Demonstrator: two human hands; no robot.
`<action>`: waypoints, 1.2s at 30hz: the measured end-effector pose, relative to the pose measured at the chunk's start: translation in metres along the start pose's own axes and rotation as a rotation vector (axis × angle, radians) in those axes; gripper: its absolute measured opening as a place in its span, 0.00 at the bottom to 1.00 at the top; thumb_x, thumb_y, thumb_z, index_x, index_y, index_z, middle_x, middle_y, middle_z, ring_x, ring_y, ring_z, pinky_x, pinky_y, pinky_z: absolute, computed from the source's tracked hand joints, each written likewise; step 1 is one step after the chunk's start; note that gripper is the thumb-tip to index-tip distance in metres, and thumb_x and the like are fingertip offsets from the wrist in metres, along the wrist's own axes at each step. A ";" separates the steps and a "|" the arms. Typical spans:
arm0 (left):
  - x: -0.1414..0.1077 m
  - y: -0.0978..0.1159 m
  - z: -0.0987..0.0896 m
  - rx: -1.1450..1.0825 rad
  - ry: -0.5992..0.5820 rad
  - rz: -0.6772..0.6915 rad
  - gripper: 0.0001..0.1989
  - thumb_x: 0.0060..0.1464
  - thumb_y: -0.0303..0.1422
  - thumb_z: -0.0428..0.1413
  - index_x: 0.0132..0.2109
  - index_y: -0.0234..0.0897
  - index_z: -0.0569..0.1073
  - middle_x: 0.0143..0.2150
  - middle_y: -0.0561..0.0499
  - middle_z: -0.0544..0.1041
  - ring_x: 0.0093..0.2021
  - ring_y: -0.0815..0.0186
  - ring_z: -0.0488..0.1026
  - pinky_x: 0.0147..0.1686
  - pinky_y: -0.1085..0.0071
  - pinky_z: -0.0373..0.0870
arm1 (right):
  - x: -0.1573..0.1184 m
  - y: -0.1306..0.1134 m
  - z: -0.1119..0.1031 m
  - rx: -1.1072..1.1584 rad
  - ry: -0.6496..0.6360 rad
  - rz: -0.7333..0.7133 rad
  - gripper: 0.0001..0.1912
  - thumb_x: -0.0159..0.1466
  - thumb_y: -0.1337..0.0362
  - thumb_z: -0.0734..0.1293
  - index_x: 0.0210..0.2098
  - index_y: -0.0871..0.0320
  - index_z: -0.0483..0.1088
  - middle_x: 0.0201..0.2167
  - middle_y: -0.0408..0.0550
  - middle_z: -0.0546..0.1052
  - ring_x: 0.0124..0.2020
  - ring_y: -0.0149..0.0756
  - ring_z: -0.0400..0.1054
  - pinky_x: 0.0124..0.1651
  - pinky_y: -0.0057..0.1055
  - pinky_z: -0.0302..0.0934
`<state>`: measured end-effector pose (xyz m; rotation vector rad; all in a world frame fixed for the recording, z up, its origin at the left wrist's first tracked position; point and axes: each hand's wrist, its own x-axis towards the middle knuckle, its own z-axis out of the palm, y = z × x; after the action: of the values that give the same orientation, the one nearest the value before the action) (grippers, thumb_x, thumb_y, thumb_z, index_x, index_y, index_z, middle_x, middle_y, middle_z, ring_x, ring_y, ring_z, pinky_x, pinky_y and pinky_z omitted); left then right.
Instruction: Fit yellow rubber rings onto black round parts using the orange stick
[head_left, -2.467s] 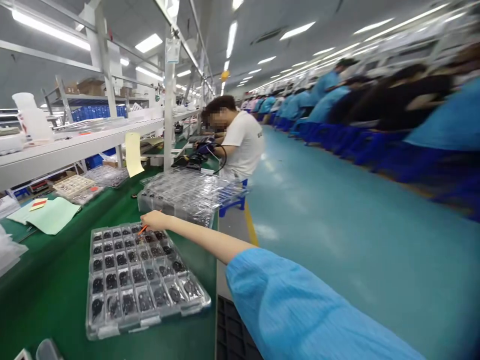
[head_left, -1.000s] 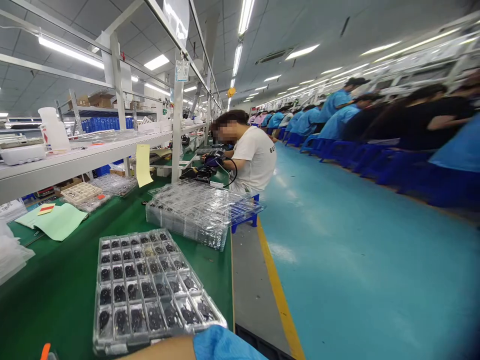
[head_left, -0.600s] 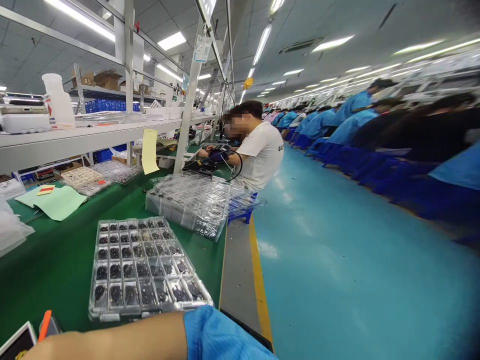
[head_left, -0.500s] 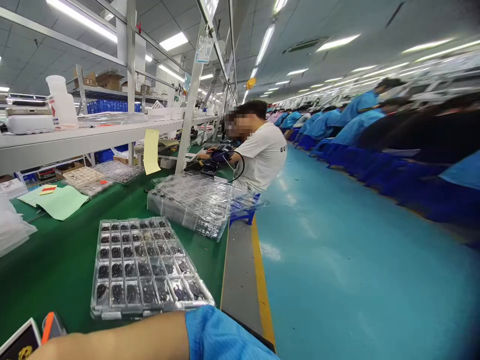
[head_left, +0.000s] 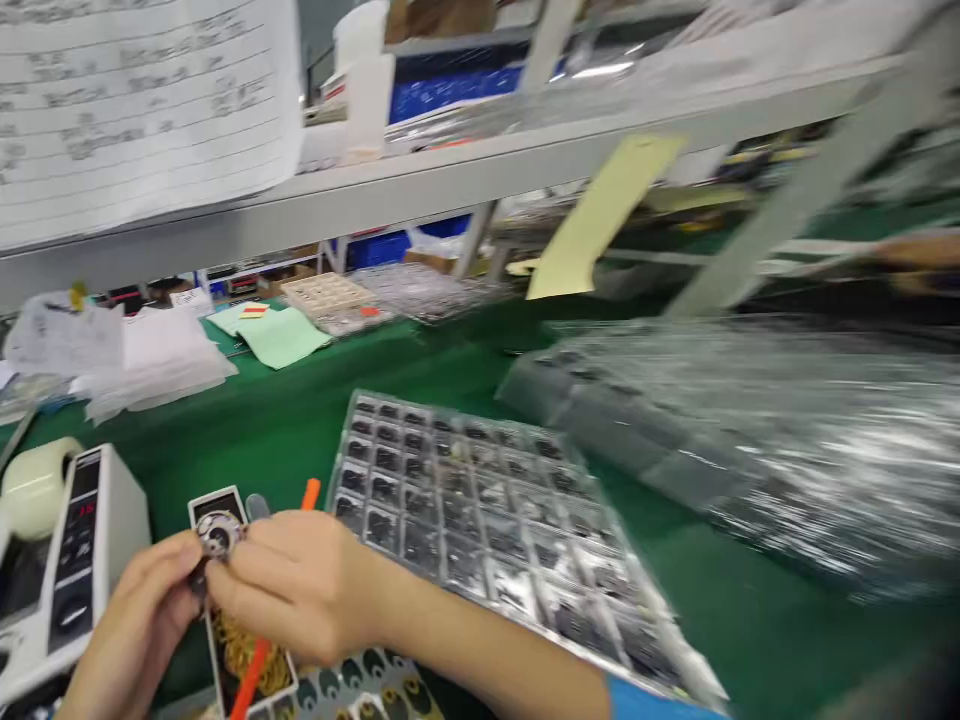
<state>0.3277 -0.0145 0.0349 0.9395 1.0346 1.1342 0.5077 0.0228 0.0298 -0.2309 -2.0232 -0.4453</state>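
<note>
Both my hands meet at the lower left over a narrow white-edged box (head_left: 291,672). The fingertips of my left hand (head_left: 142,615) pinch a small round silvery part (head_left: 220,533) with a dark middle. My right hand (head_left: 300,580) grips the same part from the right, its fingers closed. An orange stick (head_left: 252,682) runs slantwise behind my right hand; whether that hand holds it I cannot tell. Inside the box is a heap of thin yellowish loops (head_left: 244,648). A clear compartment tray (head_left: 469,500) with dark round parts lies beyond my right forearm.
A tape dispenser (head_left: 101,560) stands at left. Clear plastic trays (head_left: 787,430) are stacked at right. A sheet of dark oval pieces (head_left: 360,685) lies near the front. Papers (head_left: 157,360) lie behind; a shelf (head_left: 450,170) crosses above, with a yellow note (head_left: 600,220) hanging.
My view has swung left and down from the aisle to the bench. Both my hands and the round part now show; before, only one forearm was visible along the bottom.
</note>
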 end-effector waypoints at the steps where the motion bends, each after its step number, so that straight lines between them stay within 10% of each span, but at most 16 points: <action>1: 0.001 0.002 0.003 -0.023 -0.022 0.019 0.14 0.46 0.41 0.69 0.28 0.35 0.78 0.27 0.52 0.74 0.34 0.64 0.74 0.30 0.76 0.74 | 0.000 0.000 -0.003 0.008 0.008 0.057 0.16 0.70 0.73 0.56 0.30 0.64 0.72 0.21 0.44 0.67 0.22 0.31 0.59 0.23 0.30 0.52; 9: 0.006 0.001 0.004 -0.065 -0.078 0.150 0.22 0.59 0.32 0.60 0.59 0.43 0.70 0.51 0.46 0.78 0.52 0.58 0.76 0.55 0.63 0.73 | -0.002 0.009 -0.002 0.367 0.111 0.781 0.08 0.65 0.76 0.64 0.33 0.58 0.70 0.28 0.42 0.72 0.28 0.29 0.66 0.28 0.25 0.59; 25: 0.001 -0.008 0.011 0.137 -0.169 0.326 0.16 0.65 0.29 0.55 0.58 0.47 0.70 0.57 0.49 0.74 0.55 0.62 0.74 0.56 0.67 0.74 | -0.001 0.009 -0.004 0.785 -0.021 1.128 0.07 0.58 0.66 0.67 0.24 0.58 0.73 0.31 0.45 0.67 0.28 0.30 0.58 0.30 0.28 0.54; 36: 0.000 -0.010 0.014 0.157 -0.161 0.359 0.17 0.64 0.27 0.55 0.57 0.47 0.70 0.56 0.51 0.76 0.54 0.65 0.75 0.54 0.73 0.74 | 0.003 0.004 -0.003 0.693 -0.014 1.090 0.08 0.60 0.70 0.65 0.25 0.58 0.73 0.31 0.45 0.67 0.26 0.28 0.57 0.28 0.25 0.57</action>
<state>0.3438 -0.0177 0.0287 1.3589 0.8522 1.2586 0.5101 0.0253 0.0350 -0.8156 -1.6378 0.9105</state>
